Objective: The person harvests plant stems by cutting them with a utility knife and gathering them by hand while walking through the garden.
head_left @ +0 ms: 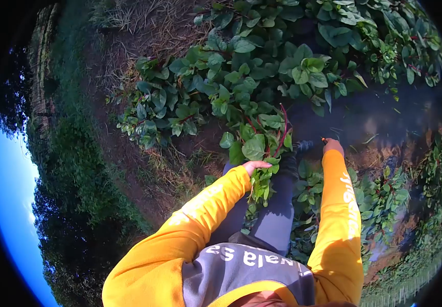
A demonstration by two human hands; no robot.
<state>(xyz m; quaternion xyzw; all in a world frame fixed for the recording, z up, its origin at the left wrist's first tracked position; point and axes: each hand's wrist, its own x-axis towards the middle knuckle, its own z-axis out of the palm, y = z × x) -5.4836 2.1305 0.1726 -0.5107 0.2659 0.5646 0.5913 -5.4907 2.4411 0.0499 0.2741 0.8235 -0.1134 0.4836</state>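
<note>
My left hand point(257, 166) is closed round a bunch of leafy cuttings point(254, 147) with dark red stems, held in front of my legs. To the right, my right hand point(333, 145) is closed on a small tool point(324, 139) with an orange and black end; the rest of it is too small to make out. Just beyond the bunch grows a dense bed of broad green leaves point(241, 77), whose lower leaves lie close to the held ones.
A dark wet furrow point(379, 117) runs to the right of the plants. More leafy plants point(384, 194) grow beyond my right sleeve. Dry straw and bare soil point(123, 66) lie at the left, with trees point(72, 225) further off.
</note>
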